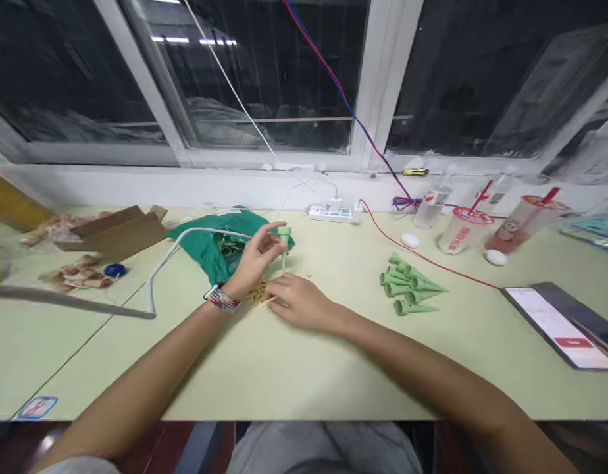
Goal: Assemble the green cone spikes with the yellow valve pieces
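My left hand [257,258] is raised above the table, its fingertips pinching an upright green plastic cone spike [284,247] with the point down. My right hand [300,303] rests low on the tabletop, with a thin yellow stick [269,301] poking out from under its fingers. Beside it lies a small heap of yellow sticks [258,295]. Several more green cone spikes [407,286] lie grouped to the right, out of reach of both fingertips. A green plastic bag [212,247] with green items inside sits behind my left hand.
A white power strip [333,212] stands by the window, with red and white cables running across the table. Flattened cardboard [116,234], a blue cap [115,270], plastic cups [464,230] and a tablet [560,327] surround the work area.
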Demonstrator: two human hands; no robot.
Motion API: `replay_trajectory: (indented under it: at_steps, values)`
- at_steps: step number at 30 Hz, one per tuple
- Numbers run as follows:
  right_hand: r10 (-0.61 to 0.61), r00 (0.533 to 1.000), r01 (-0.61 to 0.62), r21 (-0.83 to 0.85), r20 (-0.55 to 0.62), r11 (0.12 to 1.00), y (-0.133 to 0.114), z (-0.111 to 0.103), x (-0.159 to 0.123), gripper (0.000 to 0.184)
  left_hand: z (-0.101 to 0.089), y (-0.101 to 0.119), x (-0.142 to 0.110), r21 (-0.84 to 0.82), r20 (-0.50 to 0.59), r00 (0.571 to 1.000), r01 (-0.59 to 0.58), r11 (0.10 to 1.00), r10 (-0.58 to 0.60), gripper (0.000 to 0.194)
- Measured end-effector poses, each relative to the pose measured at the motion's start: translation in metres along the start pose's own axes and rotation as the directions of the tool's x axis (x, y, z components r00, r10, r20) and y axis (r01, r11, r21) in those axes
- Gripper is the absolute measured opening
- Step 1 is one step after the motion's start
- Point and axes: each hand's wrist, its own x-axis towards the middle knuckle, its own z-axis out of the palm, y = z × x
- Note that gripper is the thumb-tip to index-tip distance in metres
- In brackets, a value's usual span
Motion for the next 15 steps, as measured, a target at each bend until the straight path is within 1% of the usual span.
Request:
replay_trajectory:
  at_steps: [2,4,5,6,9,10,11,12,13,15]
  values:
    - [0.078,0.995,-0.069,0.143,-0.056,0.987,0.004,-0.006,-0.005,0.007,0.005,-0.002,0.002,-0.058,-0.001,1.0,0.02,0.998,-0.02,0.049]
    - [0.188,0.973,-0.144,0.287,-0.134,0.947,0.01,-0.014,-0.011,0.006,0.012,-0.005,0.004,-0.108,0.016,0.999,0.046,0.993,-0.044,0.048]
    - [0.264,0.947,-0.184,0.368,-0.181,0.911,0.015,-0.019,-0.016,0.007,0.016,-0.005,0.004,-0.132,0.031,0.998,0.061,0.989,-0.057,0.047]
    - [0.343,0.911,-0.217,0.443,-0.228,0.87,0.021,-0.024,-0.022,0.009,0.02,-0.006,0.003,-0.152,0.052,0.996,0.079,0.985,-0.071,0.045]
    - [0.559,0.76,-0.267,0.626,-0.33,0.733,0.04,-0.039,-0.043,0.019,0.036,-0.005,0.0,-0.187,0.15,0.982,0.143,0.972,-0.116,0.041]
    - [0.609,0.713,-0.269,0.666,-0.348,0.695,0.045,-0.043,-0.05,0.022,0.041,-0.005,-0.001,-0.189,0.179,0.975,0.162,0.969,-0.128,0.04]
    - [0.642,0.676,-0.268,0.691,-0.362,0.671,0.049,-0.047,-0.058,0.024,0.046,-0.004,-0.003,-0.183,0.203,0.969,0.177,0.967,-0.139,0.039]
    - [0.661,0.65,-0.265,0.703,-0.374,0.66,0.051,-0.049,-0.065,0.025,0.051,-0.003,-0.005,-0.174,0.222,0.964,0.19,0.966,-0.149,0.039]
    - [0.669,0.634,-0.262,0.707,-0.387,0.657,0.051,-0.051,-0.07,0.026,0.055,-0.002,-0.007,-0.166,0.234,0.959,0.2,0.966,-0.158,0.038]
    - [0.672,0.623,-0.248,0.714,-0.4,0.655,0.048,-0.054,-0.078,0.027,0.062,0.0,-0.011,-0.164,0.252,0.952,0.217,0.962,-0.172,0.035]
